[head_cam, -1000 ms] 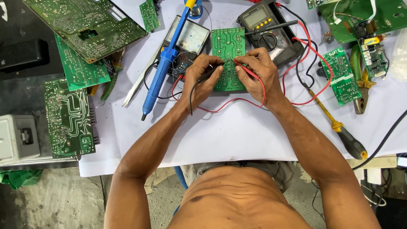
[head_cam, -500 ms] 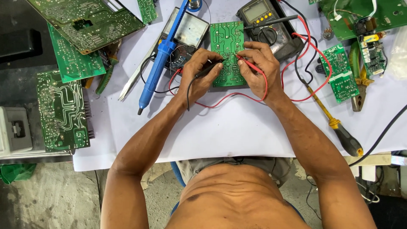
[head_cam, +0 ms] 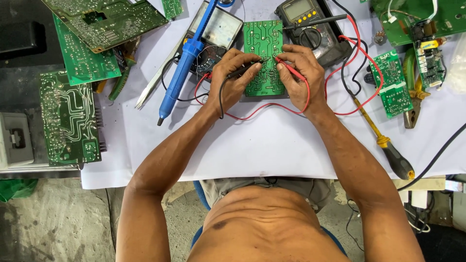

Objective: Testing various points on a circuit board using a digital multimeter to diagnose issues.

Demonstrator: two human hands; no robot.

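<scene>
A white sheet covers the worktop (head_cam: 272, 145), giving small parts a pale, even ground to show against. Spare circuit boards (head_cam: 70, 116) lie pushed off to the left edge, apparently to leave the middle free. A blue desoldering pump (head_cam: 187, 60) lies aslant just left of the hands, near enough to grab. A dark digital multimeter (head_cam: 310, 24) sits at the top, its screen turned toward the person so it reads at a glance; red and black leads loop from it down to the hands. A yellow-handled screwdriver (head_cam: 383, 140) lies out to the right.

The green circuit board (head_cam: 264, 56) rests flat in the centre, solder side up, so its tracks can be reached from above. The left hand (head_cam: 233, 80) is closed around the black probe (head_cam: 247, 69), pinching it like a pen, tip on the board. The right hand (head_cam: 301, 77) is likewise curled tight on the red probe (head_cam: 290, 72), its tip touching the board just beside the other.
</scene>
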